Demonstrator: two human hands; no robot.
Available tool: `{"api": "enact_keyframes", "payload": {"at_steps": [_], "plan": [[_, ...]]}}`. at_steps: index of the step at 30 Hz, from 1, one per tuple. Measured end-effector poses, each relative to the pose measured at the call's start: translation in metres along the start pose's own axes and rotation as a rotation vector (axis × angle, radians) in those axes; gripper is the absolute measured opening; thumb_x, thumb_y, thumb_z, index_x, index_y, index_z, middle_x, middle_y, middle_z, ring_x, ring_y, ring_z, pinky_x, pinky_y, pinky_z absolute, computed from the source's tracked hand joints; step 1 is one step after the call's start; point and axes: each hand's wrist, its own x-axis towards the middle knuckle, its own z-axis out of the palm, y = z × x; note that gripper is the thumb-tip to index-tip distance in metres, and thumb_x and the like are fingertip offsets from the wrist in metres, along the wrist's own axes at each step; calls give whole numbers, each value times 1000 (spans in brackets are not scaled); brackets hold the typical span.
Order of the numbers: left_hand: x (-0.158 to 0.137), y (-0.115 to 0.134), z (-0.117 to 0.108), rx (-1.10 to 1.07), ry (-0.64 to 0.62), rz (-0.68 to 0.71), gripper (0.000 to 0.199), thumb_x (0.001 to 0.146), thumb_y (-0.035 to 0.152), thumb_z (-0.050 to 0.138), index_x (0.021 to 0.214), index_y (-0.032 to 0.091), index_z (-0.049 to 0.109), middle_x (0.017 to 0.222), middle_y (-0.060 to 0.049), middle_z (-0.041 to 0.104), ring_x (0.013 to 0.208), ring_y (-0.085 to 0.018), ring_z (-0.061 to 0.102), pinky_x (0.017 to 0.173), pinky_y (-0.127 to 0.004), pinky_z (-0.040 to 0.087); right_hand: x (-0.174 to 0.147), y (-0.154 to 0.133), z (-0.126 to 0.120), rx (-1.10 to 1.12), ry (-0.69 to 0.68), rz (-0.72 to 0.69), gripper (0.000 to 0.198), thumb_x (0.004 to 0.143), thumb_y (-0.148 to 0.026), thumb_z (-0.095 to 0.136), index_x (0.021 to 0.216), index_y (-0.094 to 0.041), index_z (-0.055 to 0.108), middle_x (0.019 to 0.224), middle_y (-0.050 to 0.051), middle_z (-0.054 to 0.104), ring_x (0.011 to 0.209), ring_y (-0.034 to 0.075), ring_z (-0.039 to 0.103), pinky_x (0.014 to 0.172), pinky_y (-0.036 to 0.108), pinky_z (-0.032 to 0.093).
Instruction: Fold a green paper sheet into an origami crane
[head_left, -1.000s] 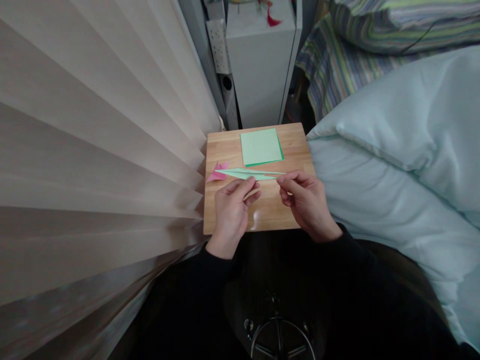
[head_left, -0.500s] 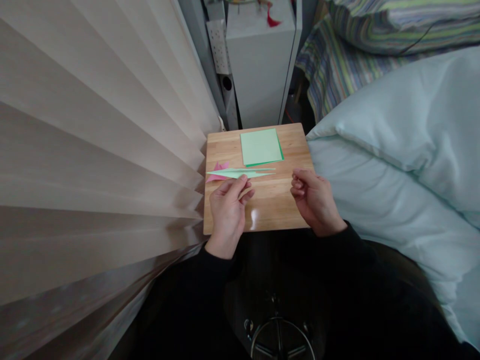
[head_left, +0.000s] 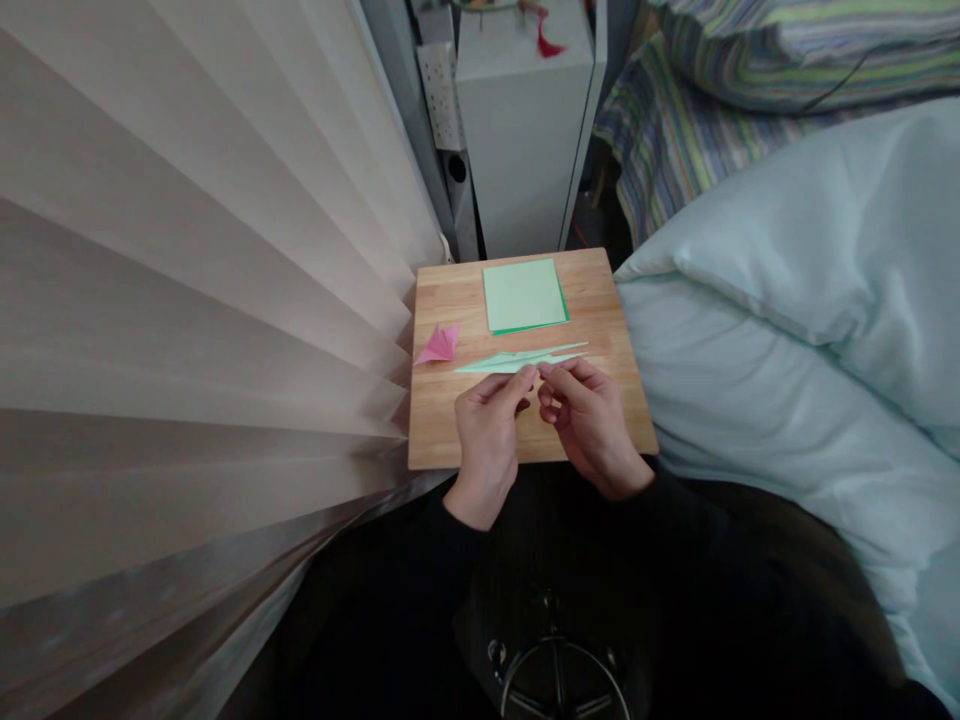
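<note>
A long, narrow piece of folded light-green paper is held just above the wooden tabletop. It tapers to a point on the left and splits into two thin points on the right. My left hand pinches its lower edge near the middle. Close beside it, my right hand has thumb and fingertips closed at the same edge, nearly touching the left thumb. A folded pink paper piece lies at the left of the tabletop. Behind the folded paper rests a stack of square green sheets.
A pleated curtain hangs against the table's left side. Beyond the table stands a white cabinet with a red tassel on top. Pale blue bedding borders the right side. Below is a stool base with a metal ring.
My right hand has come left from the table's right edge to the folded paper. My left hand and the paper have shifted right, uncovering the pink paper piece.
</note>
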Motion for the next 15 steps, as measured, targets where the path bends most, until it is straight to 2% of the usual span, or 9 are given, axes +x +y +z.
{"api": "enact_keyframes", "payload": {"at_steps": [5, 8, 15], "plan": [[1, 3, -1, -8, -49, -23, 22, 71, 35, 87, 66, 18, 75, 69, 0, 69, 63, -11, 58, 64, -26, 44, 0, -1, 0, 4, -36, 20, 26, 68, -34, 89, 69, -19, 67, 63, -4, 60, 51, 7, 49, 45, 21, 39], [4, 9, -3, -45, -4, -7, 19, 68, 31, 89, 66, 18, 75, 69, 1, 68, 64, -9, 57, 65, -24, 44, 0, -1, 1, 12, -72, 29, 23, 69, -32, 88, 71, -18, 69, 57, -5, 57, 48, 6, 46, 45, 21, 38], [14, 22, -8, -144, 118, 15, 23, 58, 25, 94, 68, 17, 75, 72, 2, 70, 68, -7, 58, 66, -20, 44, 1, 0, -2, 27, -41, 27, 25, 68, -27, 89, 67, -18, 65, 53, -7, 52, 46, 6, 43, 42, 20, 33]]}}
